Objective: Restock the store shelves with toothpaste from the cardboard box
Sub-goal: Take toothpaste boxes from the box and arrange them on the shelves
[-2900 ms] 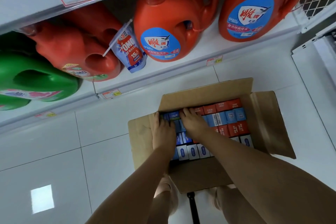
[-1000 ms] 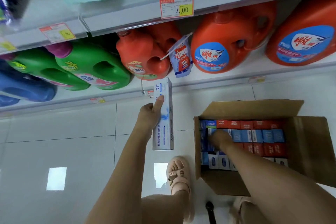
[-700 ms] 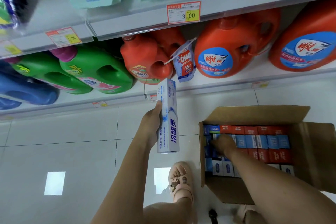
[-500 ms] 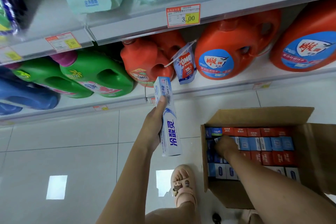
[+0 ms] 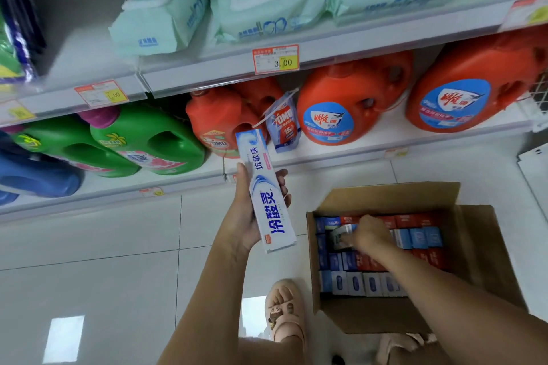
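— Tipped over since half a second ago: toothpaste carton (image 5: 267, 190), printed face now turned up, held left of the cardboard box (image 5: 385, 198) and well above the floor.
— Gripped how?
— Cradled in the left hand (image 5: 246, 216), thumb along one long edge, fingers wrapped round the other.
— And the right hand (image 5: 370, 234)?
— Down inside the box, over its far-left rows, fingers curled onto a pale pack (image 5: 341, 235) standing a little proud of its neighbours.
— Rest of the stock?
— Packed on end in the box: red, blue and white toothpaste packs (image 5: 415, 238), row on row.
— Beyond the box?
— Bottom shelf (image 5: 326, 154) with orange detergent jugs (image 5: 341, 109) straight behind, green jugs (image 5: 154, 139) further left. Pink slipper (image 5: 284, 314) just beside the box's near-left corner.
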A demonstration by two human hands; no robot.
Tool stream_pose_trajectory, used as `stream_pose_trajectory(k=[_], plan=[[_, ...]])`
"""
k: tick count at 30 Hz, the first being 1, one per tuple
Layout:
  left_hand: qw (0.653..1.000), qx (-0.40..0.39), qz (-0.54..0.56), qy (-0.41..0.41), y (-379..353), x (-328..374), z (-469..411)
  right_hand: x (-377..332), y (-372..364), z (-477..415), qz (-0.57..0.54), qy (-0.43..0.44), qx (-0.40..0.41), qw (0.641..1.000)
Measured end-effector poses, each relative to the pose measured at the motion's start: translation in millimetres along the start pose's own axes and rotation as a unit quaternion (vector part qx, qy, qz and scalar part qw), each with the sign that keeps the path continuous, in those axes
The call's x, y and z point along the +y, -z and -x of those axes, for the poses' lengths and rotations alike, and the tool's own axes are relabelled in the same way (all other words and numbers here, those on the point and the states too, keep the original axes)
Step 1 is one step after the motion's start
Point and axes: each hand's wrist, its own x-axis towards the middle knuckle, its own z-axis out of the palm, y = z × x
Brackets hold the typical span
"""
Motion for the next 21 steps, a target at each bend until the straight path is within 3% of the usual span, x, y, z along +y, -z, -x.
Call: stream_pose_trajectory(k=[6, 12, 15, 18, 21], plan=[[0.999, -0.015, 0.015, -0.026, -33, -25, 35, 21, 75, 72, 0.003, 0.035, 0.054, 0.998], [0.995, 0.060, -0.075, -0.004, -54, -55, 95, 62, 170, 170, -0.175, 0.148, 0.145, 0.963], [0.993, 0.077, -0.083, -0.030, -69, -58, 127, 85, 202, 212, -0.342, 0.207, 0.123, 0.908], [0.995, 0.060, -0.059, -0.047, -89, -57, 160, 97, 225, 258, -0.522, 0.240, 0.067, 0.816], [0.996, 0.017, -0.063, -0.058, -107, -60, 189, 107, 240, 296, -0.619, 0.252, 0.029, 0.743]])
